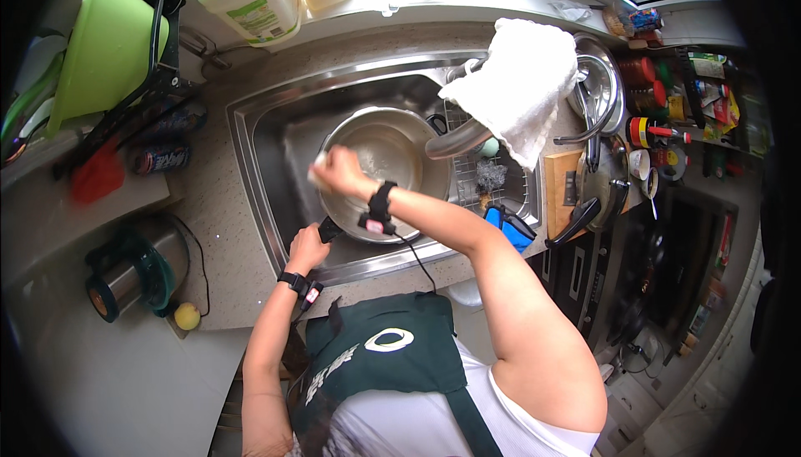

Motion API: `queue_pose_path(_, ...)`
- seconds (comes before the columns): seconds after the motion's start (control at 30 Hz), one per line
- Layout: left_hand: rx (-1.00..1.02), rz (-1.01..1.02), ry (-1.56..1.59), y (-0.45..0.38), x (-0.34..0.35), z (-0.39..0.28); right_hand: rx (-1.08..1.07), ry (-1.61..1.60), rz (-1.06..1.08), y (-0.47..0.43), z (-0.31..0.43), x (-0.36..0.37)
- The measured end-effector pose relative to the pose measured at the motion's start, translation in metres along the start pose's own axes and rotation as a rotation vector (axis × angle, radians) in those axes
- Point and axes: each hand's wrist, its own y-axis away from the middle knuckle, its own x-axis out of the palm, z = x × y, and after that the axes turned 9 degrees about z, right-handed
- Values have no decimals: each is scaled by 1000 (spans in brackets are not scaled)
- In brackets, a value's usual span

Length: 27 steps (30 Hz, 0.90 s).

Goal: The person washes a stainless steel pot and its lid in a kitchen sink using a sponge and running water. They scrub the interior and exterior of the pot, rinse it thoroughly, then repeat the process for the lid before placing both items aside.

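Observation:
A wide stainless-steel pot (428,172) sits in the metal sink (281,138), with a little water on its bottom. My left hand (308,248) grips the pot's black handle (329,230) at the near left side. Over the pot's left rim, my right hand (343,172) is closed around a small pale pad or cloth (320,168), blurred by motion. My right forearm hides part of the near rim. The second black handle (437,123) shows at the far right of the pot.
The faucet spout (457,138) reaches over the pot's right side, with a white towel (516,88) draped on it. A wire rack (466,178) holds steel wool (491,174). Lids (607,182) stand at the right; a juicer-like appliance (134,269) stands at the left.

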Motion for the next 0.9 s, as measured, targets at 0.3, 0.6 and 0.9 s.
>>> queue_pose_path(0.3,0,17,-21,-1,2,4,37,139,59,32,-6,30)
queue_pose_path(0.6,19,9,37,1,-2,0,-195,519,694,105,-35,-24)
queue_pose_path(0.9,26,0,31,3,-2,3,-397,818,1053,112,-71,-108)
